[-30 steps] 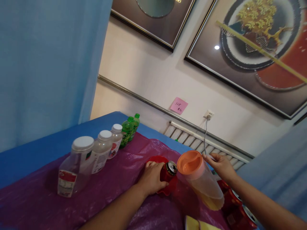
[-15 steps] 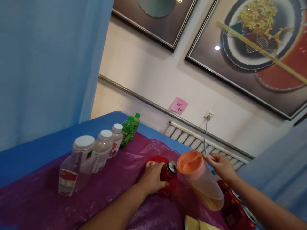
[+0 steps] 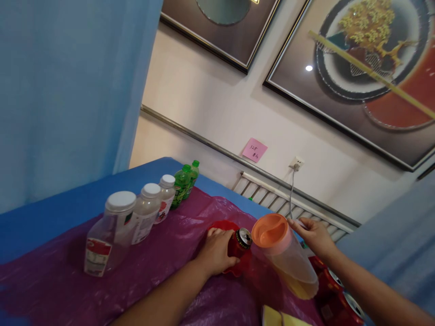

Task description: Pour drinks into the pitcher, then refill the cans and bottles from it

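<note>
My left hand [image 3: 217, 251] is wrapped round a dark red drink can [image 3: 237, 246], its opened silver top facing up. Beneath that hand and can, a red plastic funnel or dish [image 3: 220, 225] shows in part; which of the two I cannot tell. My right hand [image 3: 314, 233] grips the handle of a clear plastic pitcher [image 3: 285, 258] with an orange lid. The pitcher tilts toward the can, its lid close to the can's top, and yellowish liquid lies in its lower part. No stream of liquid can be made out between them.
On the purple plastic sheet [image 3: 163, 276], clear white-capped bottles [image 3: 112, 235] and green bottles [image 3: 182, 185] stand in a row at left. Several red cans [image 3: 340, 303] stand at lower right. A folded yellow cloth [image 3: 283, 318] lies at the near edge. Behind are a radiator [image 3: 261, 192] and wall.
Both hands, the can and the pitcher keep almost the same positions. Only a very slight shift of the whole view shows.
</note>
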`<state>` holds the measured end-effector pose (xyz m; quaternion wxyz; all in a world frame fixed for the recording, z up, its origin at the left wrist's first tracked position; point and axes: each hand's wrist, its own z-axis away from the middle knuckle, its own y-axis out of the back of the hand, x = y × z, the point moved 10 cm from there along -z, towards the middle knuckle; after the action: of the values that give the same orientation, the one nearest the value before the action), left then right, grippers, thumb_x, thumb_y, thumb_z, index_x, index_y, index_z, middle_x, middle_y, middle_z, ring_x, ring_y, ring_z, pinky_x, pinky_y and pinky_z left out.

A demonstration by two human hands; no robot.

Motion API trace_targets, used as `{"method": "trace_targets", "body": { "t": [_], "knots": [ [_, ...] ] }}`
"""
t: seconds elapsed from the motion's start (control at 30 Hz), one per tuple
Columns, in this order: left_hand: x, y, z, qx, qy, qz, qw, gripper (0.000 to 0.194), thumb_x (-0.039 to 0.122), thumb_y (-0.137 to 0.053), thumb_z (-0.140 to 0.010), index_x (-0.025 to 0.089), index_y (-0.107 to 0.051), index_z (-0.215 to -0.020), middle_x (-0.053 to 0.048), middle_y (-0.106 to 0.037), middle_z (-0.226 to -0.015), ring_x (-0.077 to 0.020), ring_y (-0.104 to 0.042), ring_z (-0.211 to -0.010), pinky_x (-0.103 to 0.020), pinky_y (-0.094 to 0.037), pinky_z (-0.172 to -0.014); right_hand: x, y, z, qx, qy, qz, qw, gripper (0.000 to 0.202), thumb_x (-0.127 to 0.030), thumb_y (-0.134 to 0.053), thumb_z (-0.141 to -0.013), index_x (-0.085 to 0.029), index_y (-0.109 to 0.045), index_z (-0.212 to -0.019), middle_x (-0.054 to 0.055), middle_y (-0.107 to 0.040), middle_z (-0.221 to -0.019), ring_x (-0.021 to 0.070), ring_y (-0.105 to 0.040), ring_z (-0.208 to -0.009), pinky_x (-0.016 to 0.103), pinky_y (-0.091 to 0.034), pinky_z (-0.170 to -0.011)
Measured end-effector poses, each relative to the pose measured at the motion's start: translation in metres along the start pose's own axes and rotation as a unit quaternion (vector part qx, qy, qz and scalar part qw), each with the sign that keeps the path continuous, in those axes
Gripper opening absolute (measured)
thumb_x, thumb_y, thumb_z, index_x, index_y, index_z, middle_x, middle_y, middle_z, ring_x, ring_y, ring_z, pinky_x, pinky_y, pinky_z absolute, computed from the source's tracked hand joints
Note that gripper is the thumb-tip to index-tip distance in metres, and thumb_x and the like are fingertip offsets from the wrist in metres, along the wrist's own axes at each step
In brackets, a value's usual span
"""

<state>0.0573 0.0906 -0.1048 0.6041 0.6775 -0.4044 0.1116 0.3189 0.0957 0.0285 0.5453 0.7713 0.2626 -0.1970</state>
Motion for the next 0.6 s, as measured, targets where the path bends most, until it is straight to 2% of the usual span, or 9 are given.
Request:
{"method": "trace_targets", "body": {
  "t": [0.6],
  "knots": [
    [-0.0002, 0.0016, 0.0003, -0.003, 0.01, 0.006, 1.0, 0.067, 0.045, -0.083, -0.062, 0.026, -0.061, -0.122, -0.007, -0.07, -0.119, -0.0307, -0.059, -0.114, -0.044, -0.035, -0.106, 0.0007, -0.0013, -0.0007, 0.002, 0.0, -0.019, 1.0, 0.054, -0.066, -0.061, -0.079, -0.025, -0.036, -0.055, -0.006, -0.035, -0.047, 0.0102, -0.033, -0.044, 0.024, -0.024, -0.041]
  ]
}}
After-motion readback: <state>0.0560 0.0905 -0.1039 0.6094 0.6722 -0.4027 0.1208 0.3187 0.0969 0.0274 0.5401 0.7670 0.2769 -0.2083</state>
